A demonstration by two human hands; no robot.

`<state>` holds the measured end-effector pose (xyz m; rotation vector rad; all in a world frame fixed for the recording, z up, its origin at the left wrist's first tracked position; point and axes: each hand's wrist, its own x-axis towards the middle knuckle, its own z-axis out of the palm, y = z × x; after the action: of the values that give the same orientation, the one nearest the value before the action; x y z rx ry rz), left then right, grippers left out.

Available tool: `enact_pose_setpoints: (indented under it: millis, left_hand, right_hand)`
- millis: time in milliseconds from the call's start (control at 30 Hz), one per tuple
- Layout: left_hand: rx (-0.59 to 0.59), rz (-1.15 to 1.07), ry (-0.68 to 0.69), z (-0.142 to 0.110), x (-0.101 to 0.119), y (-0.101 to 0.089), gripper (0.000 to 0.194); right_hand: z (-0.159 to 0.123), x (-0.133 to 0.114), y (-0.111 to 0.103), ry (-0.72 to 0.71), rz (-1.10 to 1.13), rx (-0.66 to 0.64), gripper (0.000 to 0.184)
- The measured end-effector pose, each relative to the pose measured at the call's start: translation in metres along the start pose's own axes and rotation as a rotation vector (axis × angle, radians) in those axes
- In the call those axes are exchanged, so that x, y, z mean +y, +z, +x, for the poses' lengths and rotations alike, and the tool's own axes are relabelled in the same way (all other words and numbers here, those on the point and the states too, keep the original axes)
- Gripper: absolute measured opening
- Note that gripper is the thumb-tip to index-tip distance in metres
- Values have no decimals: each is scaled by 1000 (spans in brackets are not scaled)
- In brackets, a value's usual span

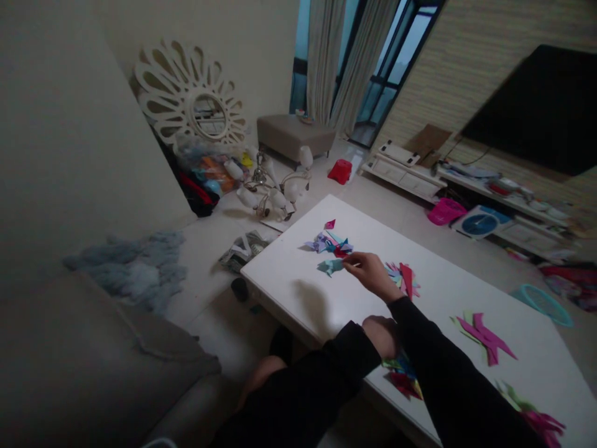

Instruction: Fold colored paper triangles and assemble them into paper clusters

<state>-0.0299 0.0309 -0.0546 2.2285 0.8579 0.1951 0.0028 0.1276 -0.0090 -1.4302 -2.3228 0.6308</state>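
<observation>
Over the white table (pixel 289 274), my right hand (pixel 368 270) has thumb and fingers pinched at the right edge of a pale teal folded paper figure (pixel 329 267). Just beyond it lies a cluster of purple, blue and red paper figures (pixel 326 242), with a small pink piece (pixel 330 224) apart from them. My left hand (pixel 381 336) is at the near table edge, above a pile of green, blue and red folded papers (pixel 405 378). My right forearm hides its fingers. Pink and red folded paper (pixel 407 280) sits behind my right wrist.
Magenta paper strips (pixel 485 336) and more green and pink folded paper (pixel 543 420) lie toward the table's right end. On the floor are a chandelier (pixel 273 186), a red stool (pixel 340 171) and a blue fluffy mat (pixel 135 267). A sofa (pixel 93 361) stands at left.
</observation>
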Motion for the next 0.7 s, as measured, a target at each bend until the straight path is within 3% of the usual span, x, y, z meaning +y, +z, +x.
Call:
enact_pose_setpoints:
  millis: [67, 133, 267, 367, 467, 533, 700]
  left_hand:
    - [-100, 36, -38, 2, 8, 0, 36]
    - [-121, 34, -43, 2, 14, 1, 31]
    - [12, -15, -13, 5, 17, 12, 11]
    - [197, -139, -24, 17, 16, 20, 21]
    - [273, -334, -75, 35, 20, 24, 13]
    - [237, -555, -129, 48, 27, 25, 8]
    - [74, -1255, -175, 68, 52, 33, 23]
  right_hand:
    - [-56, 27, -17, 131, 279, 193, 21]
    - [-115, 55, -25, 296, 457, 422, 27]
    - [-202, 92, -20, 539, 630, 776, 36]
    - [-223, 104, -18, 568, 803, 971, 40]
    - [-225, 110, -26, 538, 1031, 1075, 42]
    - [-227, 113, -34, 527, 1128, 1101, 42]
    - [-239, 116, -46, 554, 1264, 1048, 41]
